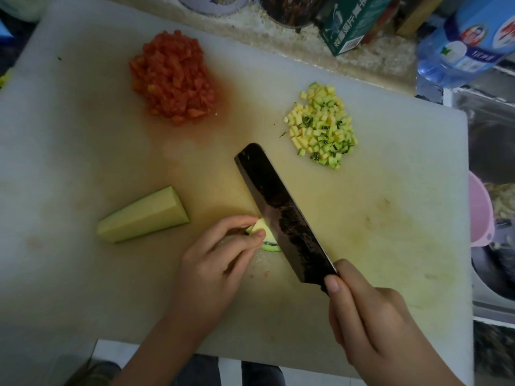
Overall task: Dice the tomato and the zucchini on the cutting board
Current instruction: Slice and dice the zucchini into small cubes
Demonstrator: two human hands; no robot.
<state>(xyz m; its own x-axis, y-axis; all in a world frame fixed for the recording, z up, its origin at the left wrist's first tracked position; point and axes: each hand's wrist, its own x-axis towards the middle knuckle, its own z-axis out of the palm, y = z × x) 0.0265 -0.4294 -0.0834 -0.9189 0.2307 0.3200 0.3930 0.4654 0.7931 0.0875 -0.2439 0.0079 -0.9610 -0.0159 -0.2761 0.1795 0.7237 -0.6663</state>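
Dim frame, strong vignette: corners go near black. Brightest zone is mid-frame on the cutting board, with a warm yellow cast there. Shadows soft and diffuse. Only a dull sheen along the knife blade. Wide-angle bend: board edges bow, bottle top right looks stretched. Overall soft, compression smear; periphery blurrier than centre.

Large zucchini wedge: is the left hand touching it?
Apart. The head view shows bare cutting board between the large zucchini wedge and the left hand, which pinches a smaller piece instead.
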